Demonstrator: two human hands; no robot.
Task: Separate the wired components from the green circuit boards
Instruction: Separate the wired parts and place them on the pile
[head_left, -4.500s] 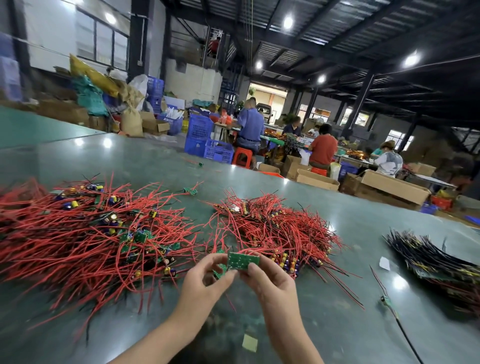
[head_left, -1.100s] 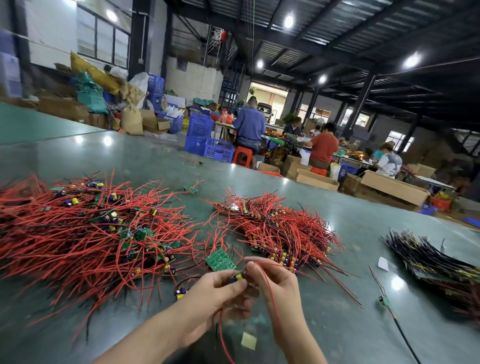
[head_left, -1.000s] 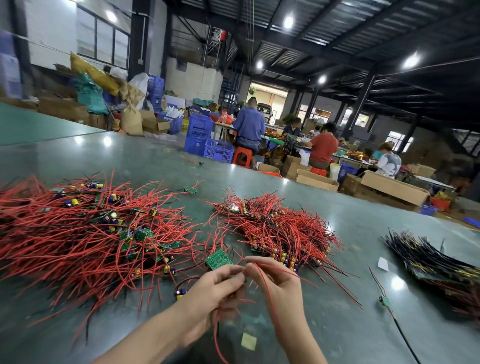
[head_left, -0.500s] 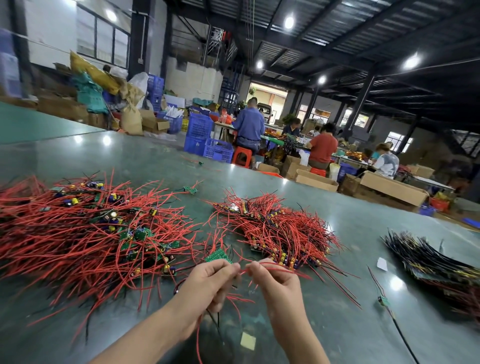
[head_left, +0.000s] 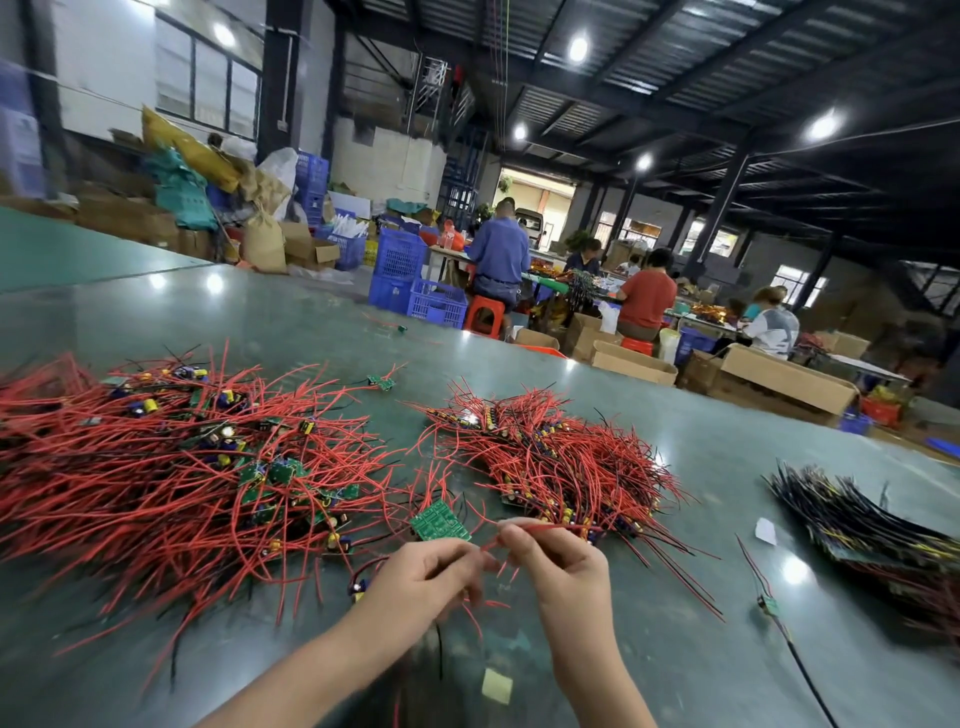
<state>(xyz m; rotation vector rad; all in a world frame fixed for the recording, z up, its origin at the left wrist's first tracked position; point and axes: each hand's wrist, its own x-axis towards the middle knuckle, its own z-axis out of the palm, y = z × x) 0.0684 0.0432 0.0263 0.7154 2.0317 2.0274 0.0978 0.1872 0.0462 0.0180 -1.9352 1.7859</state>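
Note:
My left hand (head_left: 426, 579) and my right hand (head_left: 558, 564) meet near the table's front edge, both pinching thin red wires (head_left: 524, 529) stretched between them. A bare green circuit board (head_left: 440, 521) lies on the table just beyond my left fingers. A big tangle of red-wired boards (head_left: 171, 467) with small capacitors spreads at the left. A second red-wired pile (head_left: 550, 457) sits behind my hands. What hangs below my left hand is partly hidden.
A stack of dark-wired boards (head_left: 872, 530) lies at the right. A single wired board (head_left: 769, 605) and a white scrap (head_left: 765, 531) lie near it; a yellow scrap (head_left: 497, 686) lies between my forearms. Beyond the green table (head_left: 675, 467), several people sit working among cardboard boxes and blue crates.
The green board that both hands held 4.5 s ago now lies on the table. My hands have since taken up red wires and drawn slightly apart, stretching them.

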